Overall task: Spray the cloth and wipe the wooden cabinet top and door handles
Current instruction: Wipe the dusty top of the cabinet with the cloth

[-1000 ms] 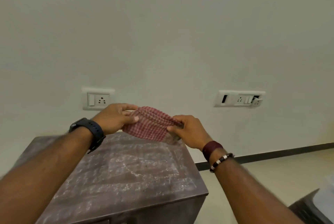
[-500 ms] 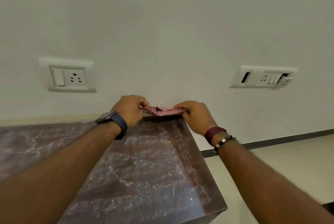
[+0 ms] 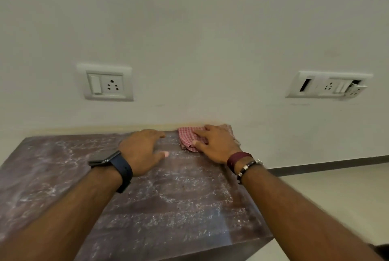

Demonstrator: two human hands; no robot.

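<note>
- The right hand (image 3: 216, 144) lies flat with spread fingers on the red-and-white checked cloth (image 3: 190, 138), pinning it down rather than pinching it. A maroon band and a beaded bracelet sit on that wrist.
- The left hand (image 3: 142, 151) is open and empty, palm down, just left of the cloth and apart from it. It seems to rest on or hover just over the wood; I cannot tell which. A dark smartwatch (image 3: 111, 166) is strapped to that wrist.
- A second ago both hands held the cloth stretched between them in the air. Half a second ago they were lowering it to the far edge. Now the left has let go and the cloth is bunched under the right palm alone.
- The cloth sits at the far right corner of the dark wooden cabinet top (image 3: 147, 203), close against the pale wall (image 3: 189, 29).
- That surface is streaked with whitish dusty smears over most of its width, so to my eye the wiping is only starting and nearly all of the top is left to do.
- The door handles are out of sight from here, and no spray bottle is visible.
- On the wall above, a white switch-and-socket plate (image 3: 106, 83) is at the left and a wider white socket plate with a loose, broken insert (image 3: 329, 87) at the right.
</note>
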